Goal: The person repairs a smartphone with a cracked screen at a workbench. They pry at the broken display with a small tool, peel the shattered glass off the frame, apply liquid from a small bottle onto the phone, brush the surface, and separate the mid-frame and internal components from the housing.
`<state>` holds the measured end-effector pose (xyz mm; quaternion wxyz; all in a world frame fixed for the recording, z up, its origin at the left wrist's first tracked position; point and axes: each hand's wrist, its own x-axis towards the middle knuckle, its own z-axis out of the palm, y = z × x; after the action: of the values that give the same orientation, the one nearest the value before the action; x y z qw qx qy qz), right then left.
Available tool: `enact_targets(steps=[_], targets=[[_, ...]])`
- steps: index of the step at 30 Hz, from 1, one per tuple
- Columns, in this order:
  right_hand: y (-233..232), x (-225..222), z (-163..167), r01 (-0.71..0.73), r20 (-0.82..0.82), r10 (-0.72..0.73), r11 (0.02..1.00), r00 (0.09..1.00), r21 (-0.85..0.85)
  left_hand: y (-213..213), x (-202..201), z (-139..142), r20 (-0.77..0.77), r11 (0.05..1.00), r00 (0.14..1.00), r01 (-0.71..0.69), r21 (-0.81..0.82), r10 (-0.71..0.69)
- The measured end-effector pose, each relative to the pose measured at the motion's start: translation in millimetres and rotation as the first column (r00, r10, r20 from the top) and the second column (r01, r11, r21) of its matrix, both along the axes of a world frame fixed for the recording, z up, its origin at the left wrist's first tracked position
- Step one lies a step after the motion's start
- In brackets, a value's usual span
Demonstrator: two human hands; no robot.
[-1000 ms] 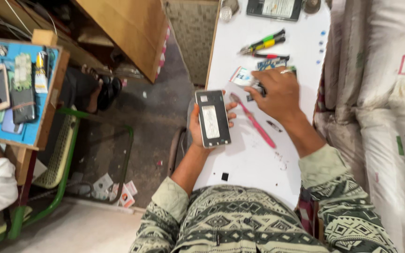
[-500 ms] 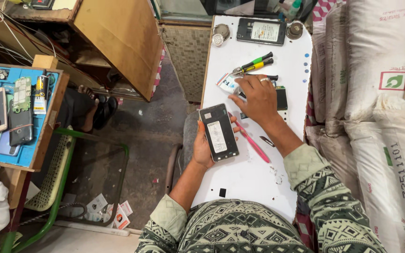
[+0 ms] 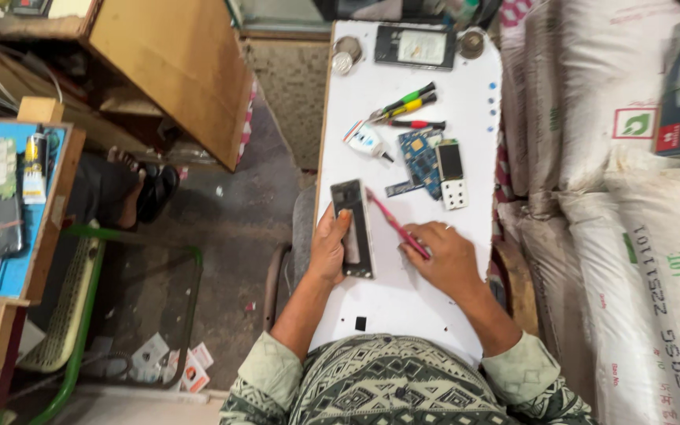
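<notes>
**Phone in the left hand, red tool under the right**

At the near middle of the narrow white bench (image 3: pixel 403 307), the left hand (image 3: pixel 329 250) has its grip wrapped around a dark phone (image 3: pixel 353 228), thumb across its face, the phone standing on its long edge at the left rim of the bench. Just to the right, the right hand (image 3: pixel 449 256) lies palm down on the bench with its fingers closed over the near end of a slim red tool (image 3: pixel 393 223) (its far tip slants up toward the top of the phone; whether it touches there cannot be told).

Farther along the bench lie a blue circuit board (image 3: pixel 420 161) and, touching its right side, a small handset with a white keypad (image 3: pixel 452 174). Beyond these lie a glue tube (image 3: pixel 367 140), a red pen-like tool (image 3: pixel 415 124) and two screwdrivers with green and yellow handles (image 3: pixel 403 102). At the far end a phone frame (image 3: pixel 415 47) lies between two round metal lids (image 3: pixel 345 57). White sacks (image 3: pixel 631 236) are stacked on the right. A blue tray with phones (image 3: pixel 9 205) stands well apart on the left.
</notes>
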<state>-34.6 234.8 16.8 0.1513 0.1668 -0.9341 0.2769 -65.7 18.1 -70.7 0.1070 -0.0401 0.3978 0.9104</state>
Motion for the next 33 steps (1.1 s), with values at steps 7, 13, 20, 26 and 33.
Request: enact_targets(steps=[7, 13, 20, 26, 33], targets=[[26.3, -49.9, 14.5, 0.048, 0.011, -0.047, 0.963, 0.999, -0.265, -10.3, -3.8, 14.8, -0.2, 0.82, 0.963, 0.259, 0.51, -0.18], [70.1, -174.3, 66.4, 0.119, -0.295, -0.112, 0.993, 0.949, 0.003, -12.5, -6.6, 17.7, -0.236, 0.743, 0.944, 0.328, 0.584, -0.232], [55.7, -224.2, 67.7, 0.049, -0.279, 0.0, 0.984, 0.96, 0.169, -12.0, -8.9, 16.6, -0.175, 0.827, 0.951, 0.307, 0.471, -0.254], [46.9, -224.9, 59.8, 0.037, -0.226, 0.001, 0.986, 0.974, 0.164, -8.9, -6.3, 19.8, -0.183, 0.852, 0.938, 0.345, 0.393, -0.295], [66.4, -157.6, 58.4, -0.063, -0.276, 0.056, 0.998, 0.96, -0.017, -7.0, -8.2, 13.5, -0.223, 0.837, 0.93, 0.361, 0.412, -0.291]])
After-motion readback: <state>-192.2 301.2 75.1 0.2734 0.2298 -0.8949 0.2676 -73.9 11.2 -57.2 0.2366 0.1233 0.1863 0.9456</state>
